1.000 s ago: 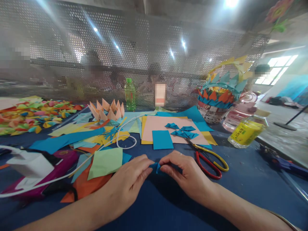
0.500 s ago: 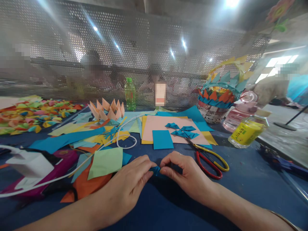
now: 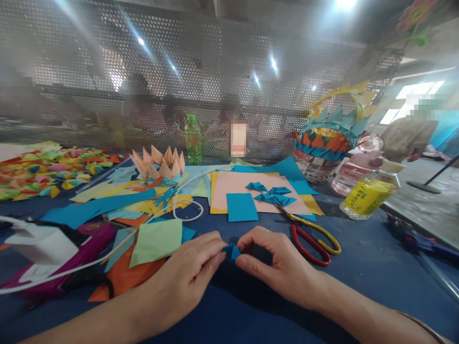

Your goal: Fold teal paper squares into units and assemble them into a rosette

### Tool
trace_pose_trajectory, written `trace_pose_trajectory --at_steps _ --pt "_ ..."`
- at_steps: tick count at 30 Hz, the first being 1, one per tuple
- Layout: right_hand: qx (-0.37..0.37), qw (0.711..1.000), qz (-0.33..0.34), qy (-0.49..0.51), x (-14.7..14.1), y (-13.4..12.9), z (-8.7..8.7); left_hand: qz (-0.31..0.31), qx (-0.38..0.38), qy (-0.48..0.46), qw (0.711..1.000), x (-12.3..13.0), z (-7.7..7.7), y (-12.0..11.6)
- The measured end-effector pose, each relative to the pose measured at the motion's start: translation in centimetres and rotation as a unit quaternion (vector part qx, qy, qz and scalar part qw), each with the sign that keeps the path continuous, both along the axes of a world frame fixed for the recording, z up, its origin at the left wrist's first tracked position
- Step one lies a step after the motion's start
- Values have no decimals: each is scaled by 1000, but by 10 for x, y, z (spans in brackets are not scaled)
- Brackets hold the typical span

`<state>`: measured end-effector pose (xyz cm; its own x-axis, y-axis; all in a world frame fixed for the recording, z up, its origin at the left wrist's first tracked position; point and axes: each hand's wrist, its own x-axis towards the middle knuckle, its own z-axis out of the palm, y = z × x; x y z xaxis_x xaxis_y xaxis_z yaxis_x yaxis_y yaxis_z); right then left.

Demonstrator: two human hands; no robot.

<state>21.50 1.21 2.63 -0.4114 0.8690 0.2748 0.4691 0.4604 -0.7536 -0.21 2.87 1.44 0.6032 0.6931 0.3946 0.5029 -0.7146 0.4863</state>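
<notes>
Apparently mid-fold: small blue paper piece, left of red-and-yellow-handled scissors; left hand, fingers gripping it; right hand, fingers parted; creasing likely needs both.

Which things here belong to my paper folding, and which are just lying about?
Likely the job:
blue piece in your left hand
folded blue pieces
blue square
perhaps the scissors

Lying about:
green bottle
pink bottle
yellow-labelled bottle
white plug

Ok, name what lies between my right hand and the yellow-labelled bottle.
Scissors with one red and one yellow handle, on the dark blue table, in the head view.
</notes>
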Motion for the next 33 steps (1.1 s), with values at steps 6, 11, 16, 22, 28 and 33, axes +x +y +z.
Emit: trace_pose_trajectory --at_steps 6,11,16,22,28,33 --pt "-12 1000 -12 4 0 3 -6 -4 -16 -5 1000 0 4 -2" --pt "-30 999 -28 -8 -2 5 -10 -23 -19 -11 1000 2 2 -3" --pt "-26 999 -38 -2 -2 5 -7 -1 -52 10 999 0 2 3" --pt "2 999 -45 -5 0 7 -9 39 -67 26 997 -1 7 7" --pt "15 999 -39 -7 0 6 -9 49 -74 14 996 -1 9 6" --pt "26 999 -47 -9 2 7 -9 61 -60 20 996 -2 10 8"
